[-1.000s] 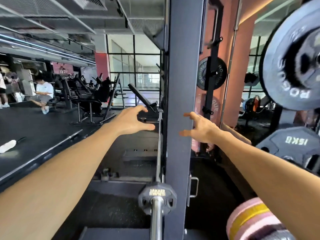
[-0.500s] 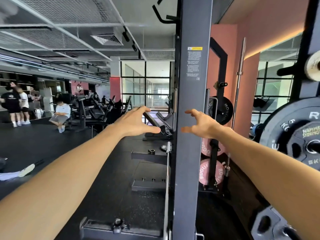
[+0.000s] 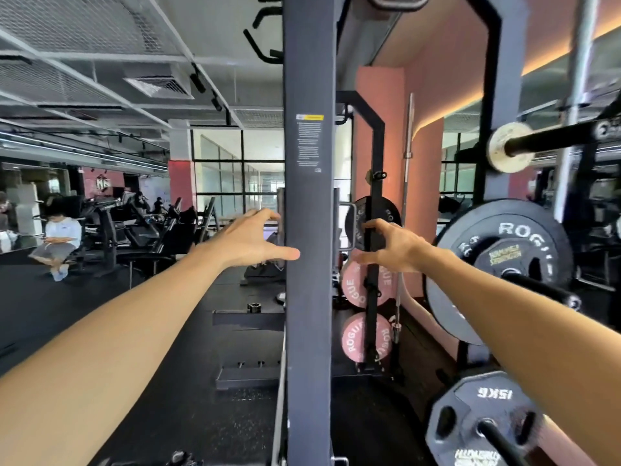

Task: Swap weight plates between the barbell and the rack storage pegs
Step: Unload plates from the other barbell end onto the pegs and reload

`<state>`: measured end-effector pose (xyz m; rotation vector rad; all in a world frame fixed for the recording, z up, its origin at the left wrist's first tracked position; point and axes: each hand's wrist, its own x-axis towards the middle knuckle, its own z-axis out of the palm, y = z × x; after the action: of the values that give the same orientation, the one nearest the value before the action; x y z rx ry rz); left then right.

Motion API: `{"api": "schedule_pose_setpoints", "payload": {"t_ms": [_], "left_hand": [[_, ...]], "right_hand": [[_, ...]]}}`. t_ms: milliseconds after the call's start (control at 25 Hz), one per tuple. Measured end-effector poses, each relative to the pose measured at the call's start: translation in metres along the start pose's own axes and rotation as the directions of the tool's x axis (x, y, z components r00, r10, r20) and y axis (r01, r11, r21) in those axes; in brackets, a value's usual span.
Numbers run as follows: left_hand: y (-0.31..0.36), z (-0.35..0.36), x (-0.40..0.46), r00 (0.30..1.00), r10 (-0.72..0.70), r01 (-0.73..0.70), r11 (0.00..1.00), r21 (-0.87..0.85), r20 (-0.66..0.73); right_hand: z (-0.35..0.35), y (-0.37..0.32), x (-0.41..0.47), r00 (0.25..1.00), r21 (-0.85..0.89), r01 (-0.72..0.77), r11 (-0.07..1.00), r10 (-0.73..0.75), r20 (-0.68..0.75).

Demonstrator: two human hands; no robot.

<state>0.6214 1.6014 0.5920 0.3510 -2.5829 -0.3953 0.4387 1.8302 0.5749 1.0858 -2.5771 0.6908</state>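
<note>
A dark rack upright (image 3: 309,297) stands straight ahead of me. My left hand (image 3: 250,240) is stretched out on its left side, fingers spread and holding nothing, the thumb tip in front of the post. My right hand (image 3: 391,247) reaches past its right side, also spread and holding nothing. At the right, a large black Rogue plate (image 3: 497,260) hangs on a storage peg, with a black 15 kg plate (image 3: 484,418) on a lower peg. Above them is a bare peg with a cream end cap (image 3: 510,151). The loaded barbell end is out of view.
A farther rack holds a black plate (image 3: 386,216) and two pink Rogue plates (image 3: 353,290) (image 3: 353,341), with a spare bar (image 3: 407,163) standing upright beside them. Black rubber floor (image 3: 168,381) stretches to the left. A seated person (image 3: 62,237) and gym machines occupy the far left.
The view has lifted, so the barbell sleeve at the bottom has dropped out of sight. Both hands stay stretched out on either side of the upright, holding nothing.
</note>
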Motion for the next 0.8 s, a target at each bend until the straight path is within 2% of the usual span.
{"api": "schedule_pose_setpoints", "payload": {"t_ms": [200, 480, 640, 800], "left_hand": [[0.109, 0.061, 0.033, 0.999, 0.030, -0.030, 1.000, -0.010, -0.013], [0.282, 0.154, 0.092, 0.999, 0.018, -0.021, 0.996, -0.087, -0.037], [0.358, 0.198, 0.125, 0.998, 0.031, -0.035, 0.995, -0.091, -0.047], [0.403, 0.236, 0.156, 0.999, 0.045, -0.046, 0.994, -0.097, -0.018]], "right_hand": [[-0.055, 0.111, -0.018, 1.000, -0.018, -0.017, 1.000, 0.016, -0.026], [-0.166, 0.300, -0.035, 0.998, -0.068, -0.063, 0.996, 0.063, 0.003], [-0.210, 0.390, -0.045, 0.993, -0.070, -0.115, 0.991, 0.114, -0.016], [-0.229, 0.454, -0.044, 0.991, -0.083, -0.134, 0.988, 0.134, -0.005]]}}
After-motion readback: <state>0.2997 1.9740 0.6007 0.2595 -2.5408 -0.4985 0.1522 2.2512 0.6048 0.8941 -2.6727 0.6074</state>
